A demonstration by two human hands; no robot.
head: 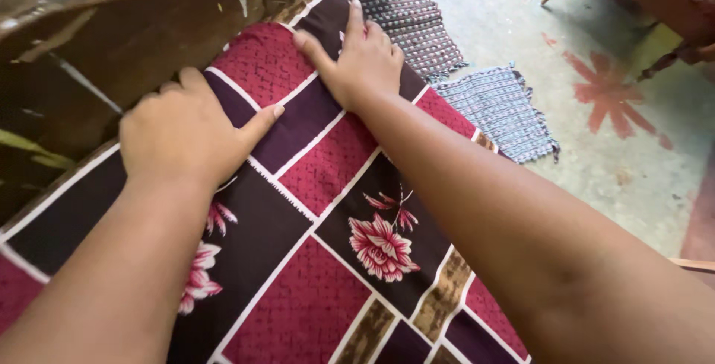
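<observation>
Your left hand lies palm-down, fingers flat and grip released, on the patterned cushion, a maroon, dark purple and white check with pink flowers that fills the frame from 6 to 11 o'clock. Your right hand presses flat near the cushion's far end at 12 o'clock, fingers spread, clenching nothing. A dark wooden frame touches the cushion at 10 o'clock, and two fabric scraps lie on the floor at 1 o'clock.
</observation>
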